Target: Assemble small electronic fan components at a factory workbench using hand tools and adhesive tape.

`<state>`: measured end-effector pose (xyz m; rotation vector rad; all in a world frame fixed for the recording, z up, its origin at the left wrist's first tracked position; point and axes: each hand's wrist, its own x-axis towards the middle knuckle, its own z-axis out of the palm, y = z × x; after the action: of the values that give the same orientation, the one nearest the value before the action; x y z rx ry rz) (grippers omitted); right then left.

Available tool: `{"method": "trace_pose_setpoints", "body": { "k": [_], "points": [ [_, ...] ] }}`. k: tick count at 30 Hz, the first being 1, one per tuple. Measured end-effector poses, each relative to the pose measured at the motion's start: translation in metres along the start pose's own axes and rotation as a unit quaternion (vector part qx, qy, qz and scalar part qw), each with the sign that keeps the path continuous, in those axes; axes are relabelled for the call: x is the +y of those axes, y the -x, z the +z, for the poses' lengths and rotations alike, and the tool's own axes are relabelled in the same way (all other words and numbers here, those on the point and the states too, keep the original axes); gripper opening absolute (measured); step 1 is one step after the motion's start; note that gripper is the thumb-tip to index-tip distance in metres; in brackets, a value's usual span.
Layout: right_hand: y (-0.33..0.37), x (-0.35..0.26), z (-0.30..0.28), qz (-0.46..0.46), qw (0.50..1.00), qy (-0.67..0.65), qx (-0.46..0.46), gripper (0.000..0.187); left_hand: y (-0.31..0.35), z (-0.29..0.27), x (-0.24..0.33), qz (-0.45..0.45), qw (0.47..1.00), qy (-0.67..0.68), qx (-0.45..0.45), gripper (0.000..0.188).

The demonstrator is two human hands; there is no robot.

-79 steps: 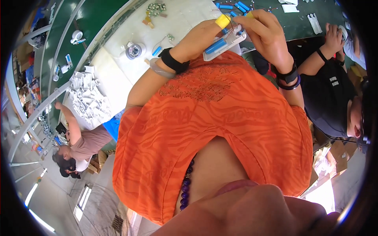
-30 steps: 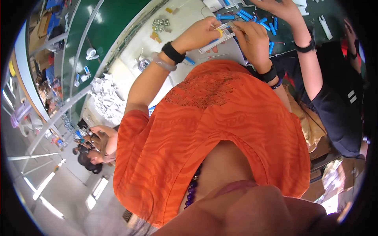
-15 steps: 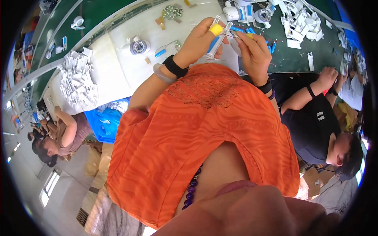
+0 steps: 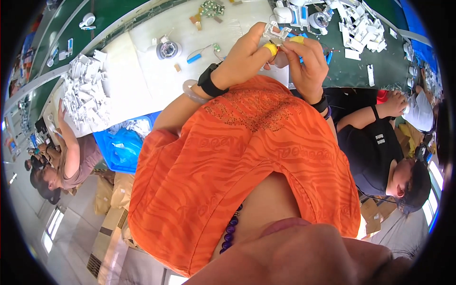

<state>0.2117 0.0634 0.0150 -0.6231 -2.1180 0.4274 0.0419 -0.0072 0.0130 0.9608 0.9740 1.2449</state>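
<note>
Currently, left hand (image 4: 244, 53): in the head view, it is gripping a small white casing (image 4: 275, 31) between thumb and fingers, and a yellow wrap (image 4: 270, 48) is covering the thumb.
Right hand (image 4: 308, 64): its bent fingers are meeting the left hand closely, just beside the casing; whether they are pinching something, I cannot tell.
White casing: it is standing out at the left fingertips, partly hidden, near the right border of the white sheet (image 4: 147, 85).
White sheet: a blue battery (image 4: 194, 58) with thin wires, a round white device (image 4: 167, 49) and a pile of circuit boards (image 4: 211, 8) are lying on it.
Green table (image 4: 342, 73): a heap of white parts (image 4: 361, 28) is resting there, at the right.
Co-worker in black (image 4: 368, 156): this person is sitting at the right, raising a forearm.
</note>
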Motion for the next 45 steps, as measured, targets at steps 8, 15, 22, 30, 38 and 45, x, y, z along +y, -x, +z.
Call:
{"method": "trace_pose_setpoints", "body": {
  "k": [8, 15, 22, 30, 38, 45],
  "points": [
    [0.001, -0.005, -0.002, -0.016, 1.000, 0.011, 0.023, 0.027, 0.004, 0.004, 0.004, 0.030, 0.996, -0.088, -0.005, 0.034],
    [0.004, -0.004, -0.003, -0.020, 0.999, 0.000, 0.032, 0.028, 0.007, 0.006, 0.005, 0.030, 0.991, -0.130, -0.007, 0.034],
    [0.008, -0.001, 0.001, -0.018, 0.999, 0.001, 0.037, 0.030, 0.008, 0.009, 0.004, 0.066, 0.988, -0.142, 0.005, 0.035],
    [0.003, -0.005, -0.004, -0.009, 1.000, -0.001, 0.020, 0.028, 0.007, 0.011, -0.003, 0.108, 0.987, -0.120, 0.006, 0.037],
    [0.004, -0.003, -0.004, -0.022, 1.000, 0.010, 0.014, 0.027, 0.008, 0.014, 0.000, 0.076, 0.991, -0.105, 0.021, 0.034],
    [0.001, -0.005, 0.000, -0.030, 1.000, 0.007, 0.006, 0.024, 0.005, 0.010, -0.009, 0.065, 0.983, -0.161, 0.060, 0.024]
  ]
}}
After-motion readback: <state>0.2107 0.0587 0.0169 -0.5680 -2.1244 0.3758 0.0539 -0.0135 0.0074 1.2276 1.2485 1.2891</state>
